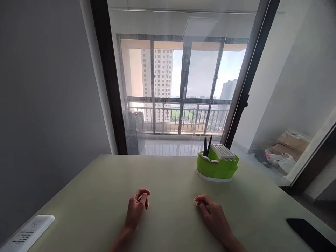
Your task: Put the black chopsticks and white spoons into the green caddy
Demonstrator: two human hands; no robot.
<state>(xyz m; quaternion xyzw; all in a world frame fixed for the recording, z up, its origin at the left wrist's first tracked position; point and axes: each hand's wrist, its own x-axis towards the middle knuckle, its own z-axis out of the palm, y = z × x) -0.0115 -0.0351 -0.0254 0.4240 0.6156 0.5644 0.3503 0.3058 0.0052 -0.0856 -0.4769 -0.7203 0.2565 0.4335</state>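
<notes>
My left hand [137, 207] rests on the pale tabletop [162, 175], loosely curled, with a gap between thumb and forefinger. Nothing shows in it. Across from it, my right hand [210, 212] also lies half-curled and holds nothing visible; part of its fingers is hidden beneath. A green desk organizer [216, 168] with a white base and a white slotted top stands just beyond my right hand, apart from it. Dark sticks [207, 147], perhaps pens or chopsticks, stand upright in its left part.
A white device or power strip [34, 232] with dark slots lies at the near left edge. A black flat object [309, 231] lies at the near right edge. Behind the table is a dark-framed glass door [109, 70]. Cardboard and plastic bags [287, 150] lie on the floor at right.
</notes>
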